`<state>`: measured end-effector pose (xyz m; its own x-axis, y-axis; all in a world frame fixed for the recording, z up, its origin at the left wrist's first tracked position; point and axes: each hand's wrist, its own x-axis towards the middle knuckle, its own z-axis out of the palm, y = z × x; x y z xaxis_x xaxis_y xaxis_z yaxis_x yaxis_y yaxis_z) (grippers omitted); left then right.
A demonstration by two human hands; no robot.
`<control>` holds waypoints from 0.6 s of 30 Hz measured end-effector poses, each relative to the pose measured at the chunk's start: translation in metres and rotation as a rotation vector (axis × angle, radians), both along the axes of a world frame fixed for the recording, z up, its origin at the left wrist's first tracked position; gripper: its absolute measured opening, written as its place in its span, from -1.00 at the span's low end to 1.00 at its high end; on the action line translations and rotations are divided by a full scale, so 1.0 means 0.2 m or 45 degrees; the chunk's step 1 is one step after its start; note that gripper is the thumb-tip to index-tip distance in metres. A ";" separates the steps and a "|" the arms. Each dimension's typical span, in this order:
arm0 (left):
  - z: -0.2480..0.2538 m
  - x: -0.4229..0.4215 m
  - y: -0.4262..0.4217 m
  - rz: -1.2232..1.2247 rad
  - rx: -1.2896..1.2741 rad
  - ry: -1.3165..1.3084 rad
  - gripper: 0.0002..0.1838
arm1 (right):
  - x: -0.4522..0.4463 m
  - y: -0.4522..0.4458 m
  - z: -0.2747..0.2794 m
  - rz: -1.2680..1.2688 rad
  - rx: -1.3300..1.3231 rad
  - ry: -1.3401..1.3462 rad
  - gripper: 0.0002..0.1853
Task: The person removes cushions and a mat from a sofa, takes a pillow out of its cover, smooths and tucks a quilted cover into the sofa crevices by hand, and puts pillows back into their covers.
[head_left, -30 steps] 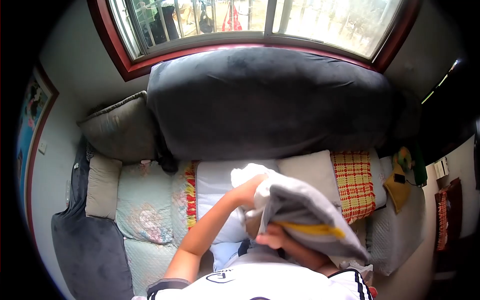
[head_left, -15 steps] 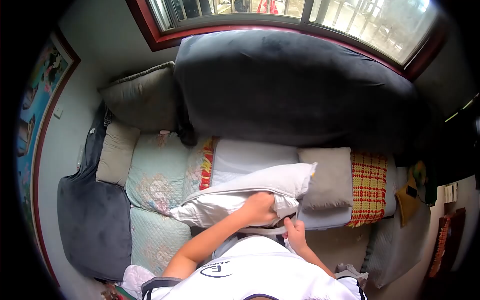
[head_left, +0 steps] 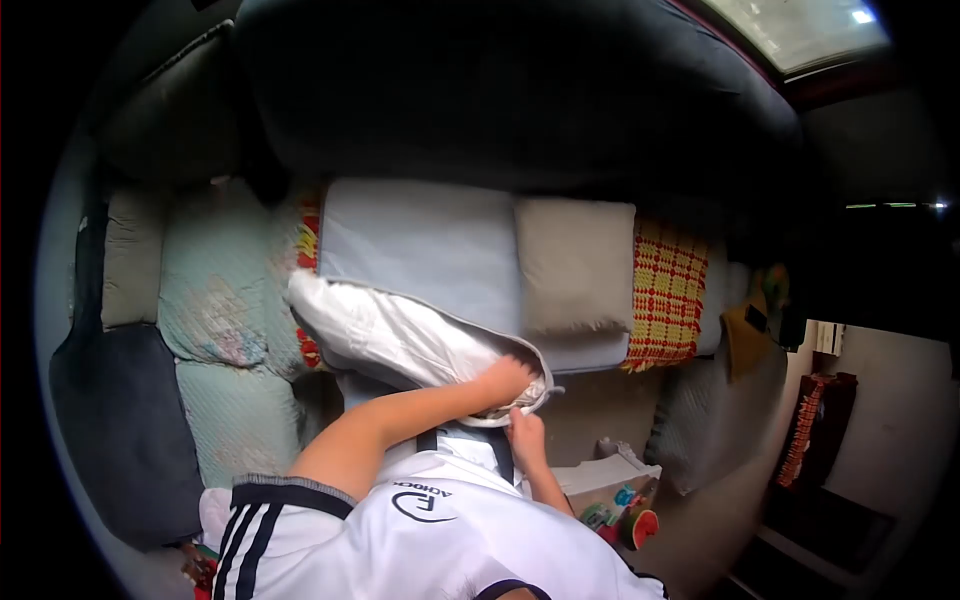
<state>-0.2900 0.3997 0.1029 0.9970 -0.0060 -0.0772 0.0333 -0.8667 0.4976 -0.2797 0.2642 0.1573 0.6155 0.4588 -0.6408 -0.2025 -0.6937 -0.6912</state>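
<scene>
A white cushion cover (head_left: 390, 325) slants in front of me, its opening facing my body and a thin rim running around it. My left hand (head_left: 507, 382) is curled at the mouth of this opening against the bunched white fabric inside; its fingertips are partly hidden. Just below, my right hand (head_left: 526, 432) pinches the lower rim of the cover. Behind it, a beige cushion (head_left: 577, 265) lies flat on the pale blue seat pad (head_left: 420, 235).
A red and yellow woven cover (head_left: 668, 290) lies right of the beige cushion. Pale green quilted pads (head_left: 213, 275) cover the left seats, beside another beige cushion (head_left: 133, 258). A dark cover (head_left: 500, 100) drapes the backrest. A low table (head_left: 610, 475) with small items, including a cut watermelon (head_left: 640, 525), stands at lower right.
The view has tilted down and shifted right. The cover has swung round, its far end now raised at the left and its opening turned toward me. Both hands stay at the opening.
</scene>
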 end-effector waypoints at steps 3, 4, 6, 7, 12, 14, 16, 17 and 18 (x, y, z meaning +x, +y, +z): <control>-0.25 0.11 -0.26 0.263 -0.201 0.083 -0.77 | 0.02 -0.11 0.10 -0.153 -0.100 0.134 -0.62; -0.34 0.15 -0.35 0.416 -0.415 0.205 -0.79 | 0.04 -0.13 0.13 -0.173 -0.184 0.140 -0.63; -0.30 0.19 -0.37 0.253 -0.214 0.101 -0.80 | 0.08 -0.23 0.11 -0.376 -0.039 0.470 -0.66; -0.24 0.18 -0.33 0.163 -0.093 0.007 -0.80 | 0.07 -0.25 0.11 -0.459 -0.030 0.497 -0.66; 0.03 0.06 -0.02 0.011 -0.312 0.258 -0.59 | 0.15 -0.27 0.04 -0.186 -0.287 0.552 -0.62; 0.12 -0.02 0.14 0.176 -0.376 0.026 -0.46 | 0.18 -0.16 0.09 0.739 -0.646 -0.039 -0.56; 0.19 -0.11 0.31 0.340 -0.244 -0.207 -0.43 | 0.23 -0.03 0.17 0.997 -0.814 -0.029 -0.51; 0.20 -0.16 0.40 0.445 -0.211 -0.201 -0.39 | 0.24 0.01 0.17 1.179 -0.894 -0.077 -0.52; 0.16 -0.21 0.45 0.633 -0.094 -0.175 -0.41 | 0.26 0.04 0.17 1.366 -0.974 -0.131 -0.54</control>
<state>-0.3321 0.4898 0.1347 0.8816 0.4705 0.0372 0.3623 -0.7251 0.5857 -0.2275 0.2725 0.1915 0.2371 0.2918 -0.9266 0.7179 -0.6953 -0.0352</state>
